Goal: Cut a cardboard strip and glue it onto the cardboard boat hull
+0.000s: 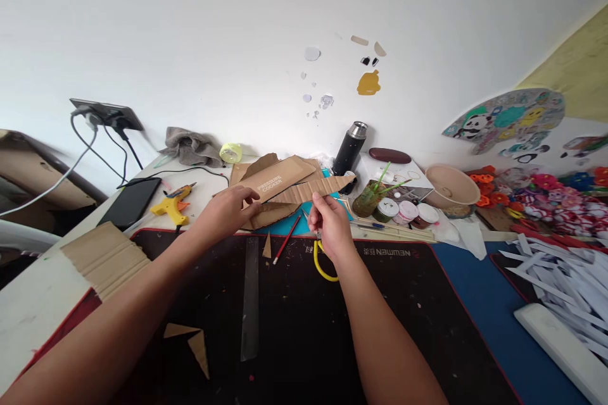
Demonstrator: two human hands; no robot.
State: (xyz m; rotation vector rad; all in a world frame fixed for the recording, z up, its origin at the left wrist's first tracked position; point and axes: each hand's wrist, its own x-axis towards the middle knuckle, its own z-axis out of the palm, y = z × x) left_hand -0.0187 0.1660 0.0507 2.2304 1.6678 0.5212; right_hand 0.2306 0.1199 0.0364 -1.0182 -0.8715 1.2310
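My left hand point(228, 209) is closed on the near end of a long corrugated cardboard strip point(316, 190), which it holds above the desk. My right hand point(330, 228) is closed on scissors with a yellow handle point(320, 267); the handle loop hangs below my fingers and the blades are hidden near the strip. Both hands hover over the far edge of a black desk mat point(294, 329). More cardboard point(278, 178), printed "PRESSURE COOKER", lies just behind the strip.
On the mat lie a clear ruler point(250, 297), a red pencil point(286, 239) and triangular cardboard scraps point(190, 338). A yellow glue gun point(173, 205) and a phone point(130, 201) lie left. A black flask point(349, 149), jars point(403, 210), a bowl point(451, 186) and white paper strips point(565, 278) are to the right.
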